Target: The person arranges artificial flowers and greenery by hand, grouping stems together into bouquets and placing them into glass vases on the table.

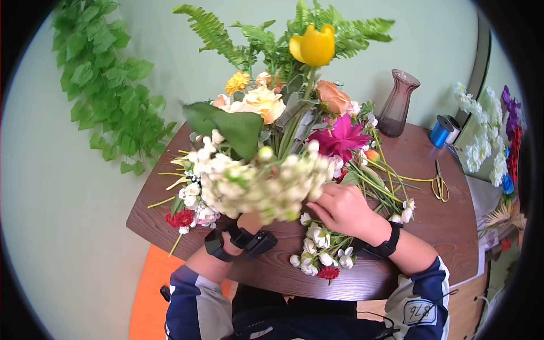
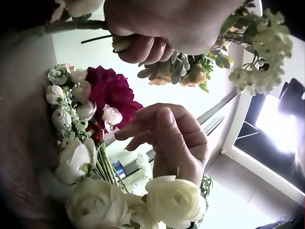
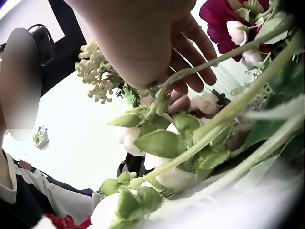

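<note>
My left hand (image 2: 167, 24) curls round flower stems in the left wrist view; the head view shows its wrist, with most of the hand hidden behind blurred cream-white blossoms (image 1: 266, 187). Above these blossoms rise a yellow tulip (image 1: 313, 45), peach roses (image 1: 263, 105) and fern leaves. My right hand (image 1: 343, 209) is just right of the blossoms, its fingers loosely bent with nothing between them, as the left wrist view also shows of this hand (image 2: 178, 140). White roses (image 1: 320, 237) lie below it, and a magenta flower (image 1: 341, 137) is above it.
A purple glass vase (image 1: 398, 105), a blue ribbon spool (image 1: 440, 131) and gold-handled scissors (image 1: 440, 187) are at the right of the brown table (image 1: 260, 272). White and red flowers (image 1: 181, 218) lie at the left. Green ivy (image 1: 102, 85) hangs on the wall.
</note>
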Tool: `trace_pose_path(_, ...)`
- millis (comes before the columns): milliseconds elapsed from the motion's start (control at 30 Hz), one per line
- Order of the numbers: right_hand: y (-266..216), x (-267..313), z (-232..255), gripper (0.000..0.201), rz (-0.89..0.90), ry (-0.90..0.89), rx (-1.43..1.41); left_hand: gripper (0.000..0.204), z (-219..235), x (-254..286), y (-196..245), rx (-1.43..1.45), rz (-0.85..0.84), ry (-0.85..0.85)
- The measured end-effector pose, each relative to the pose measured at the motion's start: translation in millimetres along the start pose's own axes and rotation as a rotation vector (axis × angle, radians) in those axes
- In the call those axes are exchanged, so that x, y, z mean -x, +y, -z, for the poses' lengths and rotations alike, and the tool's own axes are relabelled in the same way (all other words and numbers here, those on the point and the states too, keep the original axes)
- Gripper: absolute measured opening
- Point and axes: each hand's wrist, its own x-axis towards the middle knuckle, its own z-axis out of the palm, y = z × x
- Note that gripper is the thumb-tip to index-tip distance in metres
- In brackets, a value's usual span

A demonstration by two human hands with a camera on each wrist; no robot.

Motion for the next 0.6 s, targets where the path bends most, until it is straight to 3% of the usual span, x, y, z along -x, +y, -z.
trace_pose_path(133,2.1,2.5,-6.9,0.012,-0.01,-0.041,-0.024,0.029,5.5,4.6,-0.1,0.258,0.04,-0.124)
trace_pose_path(167,2.3,2.7,-7.3,0.013,-0.009,-0.052,-0.028,0.027,0.2,-0.9,19.9,0.616,0.376,-0.129)
trace_pose_path(600,6.6,4.5,-9.7,0.015,-0.007,-0.095,-0.037,0.027,-15.8,-13.7,13.5,1.046,0.318,0.106)
